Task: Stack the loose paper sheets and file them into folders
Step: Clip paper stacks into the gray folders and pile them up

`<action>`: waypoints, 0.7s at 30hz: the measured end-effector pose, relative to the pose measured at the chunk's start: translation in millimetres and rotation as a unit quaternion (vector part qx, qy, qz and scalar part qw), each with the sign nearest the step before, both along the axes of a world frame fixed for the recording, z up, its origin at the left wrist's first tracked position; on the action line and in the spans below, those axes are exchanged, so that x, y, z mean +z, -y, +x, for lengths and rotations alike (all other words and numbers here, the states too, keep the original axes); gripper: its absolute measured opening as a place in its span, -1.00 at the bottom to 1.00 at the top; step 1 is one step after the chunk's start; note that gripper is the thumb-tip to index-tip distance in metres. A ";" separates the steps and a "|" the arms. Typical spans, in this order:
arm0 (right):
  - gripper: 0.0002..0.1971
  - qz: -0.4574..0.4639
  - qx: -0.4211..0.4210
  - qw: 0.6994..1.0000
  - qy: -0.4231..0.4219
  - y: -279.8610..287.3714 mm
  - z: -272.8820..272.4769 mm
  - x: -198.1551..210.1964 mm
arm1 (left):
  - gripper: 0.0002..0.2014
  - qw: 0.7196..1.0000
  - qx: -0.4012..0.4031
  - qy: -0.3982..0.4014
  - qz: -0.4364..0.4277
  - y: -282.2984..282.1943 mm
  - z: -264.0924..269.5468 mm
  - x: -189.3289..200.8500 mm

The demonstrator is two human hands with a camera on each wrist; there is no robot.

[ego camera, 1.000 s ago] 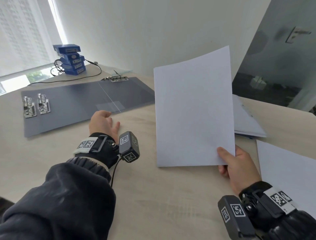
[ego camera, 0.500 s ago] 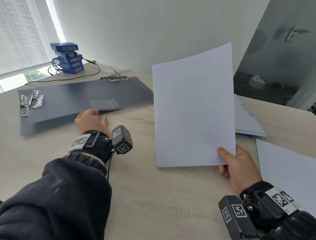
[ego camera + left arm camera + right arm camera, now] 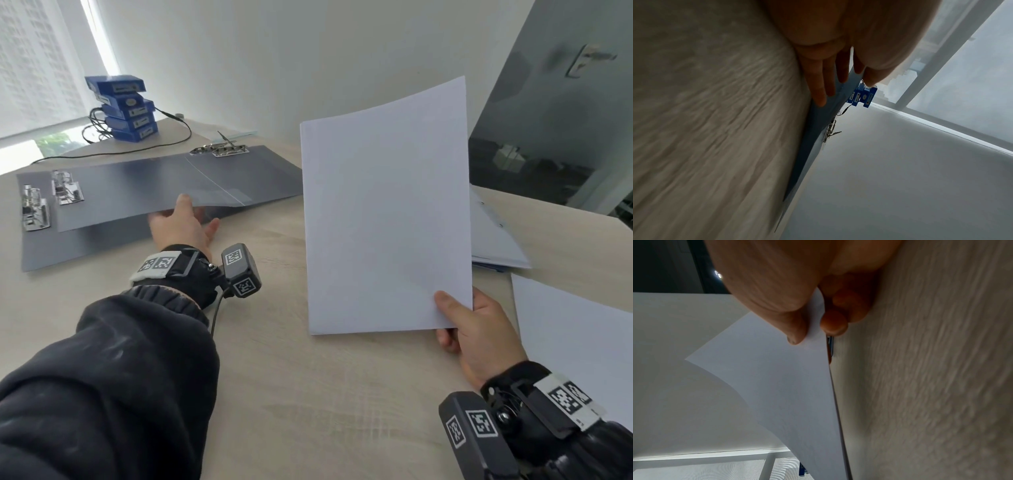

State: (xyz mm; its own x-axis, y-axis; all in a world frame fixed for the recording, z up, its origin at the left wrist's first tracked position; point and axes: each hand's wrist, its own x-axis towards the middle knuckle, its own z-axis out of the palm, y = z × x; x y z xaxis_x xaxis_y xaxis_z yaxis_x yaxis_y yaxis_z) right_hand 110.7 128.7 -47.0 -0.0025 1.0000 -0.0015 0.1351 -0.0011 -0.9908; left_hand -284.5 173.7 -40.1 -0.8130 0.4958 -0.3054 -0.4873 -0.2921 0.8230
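A person's 2 hands work above a pale wood-grain desk [image 3: 308, 394]. The right hand [image 3: 479, 329] pinches the near right corner of a stack of white paper sheets [image 3: 383, 212], thumb on the front face and the other fingers [image 3: 835, 324] curled behind; the stack stands nearly upright, its lower edge close above the desk and its top bowing slightly to the right. The left hand [image 3: 181, 226] reaches to the near edge of a dark grey folder [image 3: 144, 192] lying open at the far left of the desk. Its straightened fingers [image 3: 821, 91] slide under the raised upper leaf, while the thumb lies on top of that edge; the leaf is lifted off a second grey leaf [image 3: 68, 246] beneath it. 2 metal clip mechanisms [image 3: 48, 202] sit at the folder's left end, and another metal clip [image 3: 222, 149] at its far edge. Behind the upright stack, on the right, a further pile of white sheets [image 3: 493, 240] rests on a blue folder, of which only an edge shows. A separate white sheet [image 3: 575, 342] lies flat at the near right. At the far left corner stands a pile of blue boxes [image 3: 125, 109] with a black cable [image 3: 113, 154] trailing across the desk.
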 end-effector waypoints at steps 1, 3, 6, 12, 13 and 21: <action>-0.86 0.000 0.002 1.000 0.002 0.3 0.0 -0.1 | -0.75 1.000 -0.007 0.009 -0.006 0.6 -1.9 1.1; -0.86 0.000 0.004 1.000 0.003 0.8 -0.2 0.4 | -0.74 0.999 -0.013 0.034 0.017 3.3 -3.5 3.8; -0.87 -0.001 0.005 1.000 0.008 1.3 -0.1 1.3 | -0.69 0.997 -0.018 0.055 0.043 9.7 0.1 8.9; -0.87 -0.002 0.006 1.000 -0.006 -1.7 0.7 -1.9 | -0.86 0.992 -0.100 -0.022 -0.076 23.1 9.5 12.6; -0.87 -0.004 0.006 1.000 -0.008 -1.8 0.7 -2.3 | -0.82 0.988 -0.115 -0.046 -0.092 27.9 12.9 12.7; -0.88 -0.019 -0.021 1.000 0.004 10.1 4.7 2.4 | -0.84 0.979 -0.141 -0.096 -0.114 84.7 40.4 13.9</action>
